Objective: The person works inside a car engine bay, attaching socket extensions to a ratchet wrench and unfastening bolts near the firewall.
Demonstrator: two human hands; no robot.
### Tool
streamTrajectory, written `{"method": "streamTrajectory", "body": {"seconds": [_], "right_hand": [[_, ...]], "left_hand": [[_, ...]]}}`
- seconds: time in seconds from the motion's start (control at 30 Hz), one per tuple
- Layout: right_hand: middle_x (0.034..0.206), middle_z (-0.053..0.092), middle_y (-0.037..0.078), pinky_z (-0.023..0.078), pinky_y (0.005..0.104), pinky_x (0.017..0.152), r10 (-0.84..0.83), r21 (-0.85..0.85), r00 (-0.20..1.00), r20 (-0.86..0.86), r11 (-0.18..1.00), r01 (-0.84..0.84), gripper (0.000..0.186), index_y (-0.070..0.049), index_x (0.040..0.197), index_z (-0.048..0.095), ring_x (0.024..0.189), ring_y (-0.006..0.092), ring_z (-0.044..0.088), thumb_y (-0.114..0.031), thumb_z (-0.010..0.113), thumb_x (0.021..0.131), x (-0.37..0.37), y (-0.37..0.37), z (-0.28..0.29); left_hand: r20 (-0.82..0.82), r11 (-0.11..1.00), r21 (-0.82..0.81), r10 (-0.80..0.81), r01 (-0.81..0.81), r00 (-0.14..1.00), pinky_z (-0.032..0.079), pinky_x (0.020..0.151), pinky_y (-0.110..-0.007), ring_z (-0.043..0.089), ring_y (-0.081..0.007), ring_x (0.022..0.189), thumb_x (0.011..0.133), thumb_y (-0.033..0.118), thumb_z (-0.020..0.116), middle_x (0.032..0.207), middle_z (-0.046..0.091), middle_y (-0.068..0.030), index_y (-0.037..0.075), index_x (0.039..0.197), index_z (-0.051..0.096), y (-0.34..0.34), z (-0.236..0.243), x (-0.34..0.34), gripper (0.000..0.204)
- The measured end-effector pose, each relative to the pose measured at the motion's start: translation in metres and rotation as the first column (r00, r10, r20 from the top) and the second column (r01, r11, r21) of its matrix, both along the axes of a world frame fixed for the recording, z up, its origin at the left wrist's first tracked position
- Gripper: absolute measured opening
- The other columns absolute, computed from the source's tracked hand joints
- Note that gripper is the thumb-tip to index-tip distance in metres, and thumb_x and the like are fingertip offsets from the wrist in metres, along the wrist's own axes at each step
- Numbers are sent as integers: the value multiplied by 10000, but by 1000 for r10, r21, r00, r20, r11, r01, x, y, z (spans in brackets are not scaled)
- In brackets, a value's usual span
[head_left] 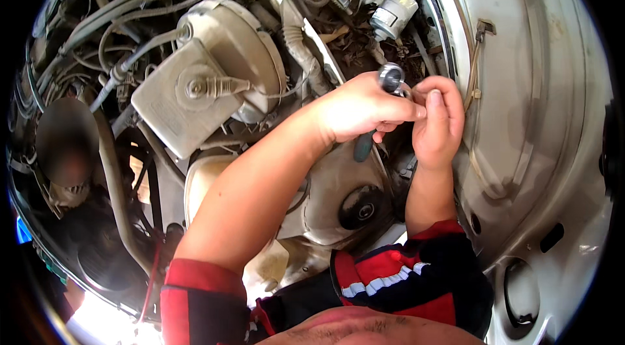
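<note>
My left hand (361, 107) is wrapped round a ratchet wrench. The chrome head (391, 77) of the ratchet sticks up past my knuckles, and its dark green handle (364, 148) shows below my fingers. Close against it, my right hand (440, 125) is closed, thumb and curled fingers meeting beside the ratchet's head. A bit of shiny metal shows between the two hands; whatever the right fingertips pinch is hidden. Both hands are over the engine bay, beside the pale body panel. Just beyond them sits a silver cylindrical motor (394, 14) with a bracket.
Left of my forearm are a round brake booster (250, 52) and a boxy pale reservoir (185, 94). Hoses and cables crowd the far left. Dry leaves (348, 52) lie in the channel below the motor. A domed strut mount (358, 208) rises under my arms.
</note>
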State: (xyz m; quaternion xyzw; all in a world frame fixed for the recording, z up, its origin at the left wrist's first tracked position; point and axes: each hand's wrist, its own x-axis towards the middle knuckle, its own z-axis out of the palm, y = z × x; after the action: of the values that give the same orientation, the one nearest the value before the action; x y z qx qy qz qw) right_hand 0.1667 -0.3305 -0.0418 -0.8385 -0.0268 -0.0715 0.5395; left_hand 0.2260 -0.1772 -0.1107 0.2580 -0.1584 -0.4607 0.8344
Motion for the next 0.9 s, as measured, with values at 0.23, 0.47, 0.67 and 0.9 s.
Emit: {"method": "streamTrajectory", "body": {"seconds": [0.23, 0.47, 0.67, 0.9], "right_hand": [[1031, 578, 117, 495, 331, 815, 15, -400, 982, 189, 914, 63, 191, 9, 1055, 577, 887, 214, 576, 73, 444, 934, 49, 33, -4], [1092, 624, 174, 534, 417, 894, 388, -602, 910, 149, 765, -228, 323, -2, 1144, 609, 1014, 362, 628, 103, 553, 844, 75, 50, 0], [1164, 647, 161, 555, 390, 897, 407, -704, 909, 93, 672, -229, 343, -11, 1172, 639, 1048, 332, 663, 71, 649, 839, 73, 50, 8], [1278, 604, 159, 481, 383, 1042, 534, -575, 836, -130, 646, -502, 455, -20, 1227, 635, 1194, 323, 607, 41, 657, 776, 107, 34, 22]], "left_hand": [[-309, 833, 82, 544, -548, 781, 503, 627, -309, 637, -156, 784, 1086, 351, 506, 956, 689, -70, 19, 1091, 665, -2, 4, -1, 368], [-566, 718, 13, 579, -696, 587, 545, 787, -314, 657, -166, 985, 1095, 237, 481, 1072, 687, -64, 19, 1258, 617, -13, -6, 4, 304], [-521, 679, -77, 597, -730, 610, 540, 774, -323, 652, -164, 877, 1071, 185, 481, 985, 682, -72, 11, 1183, 629, -11, -6, 0, 254], [-291, 729, 176, 680, -662, 672, 484, 601, -326, 578, -166, 680, 1078, 258, 489, 798, 631, -71, 27, 934, 623, -4, 2, -1, 304]]}}
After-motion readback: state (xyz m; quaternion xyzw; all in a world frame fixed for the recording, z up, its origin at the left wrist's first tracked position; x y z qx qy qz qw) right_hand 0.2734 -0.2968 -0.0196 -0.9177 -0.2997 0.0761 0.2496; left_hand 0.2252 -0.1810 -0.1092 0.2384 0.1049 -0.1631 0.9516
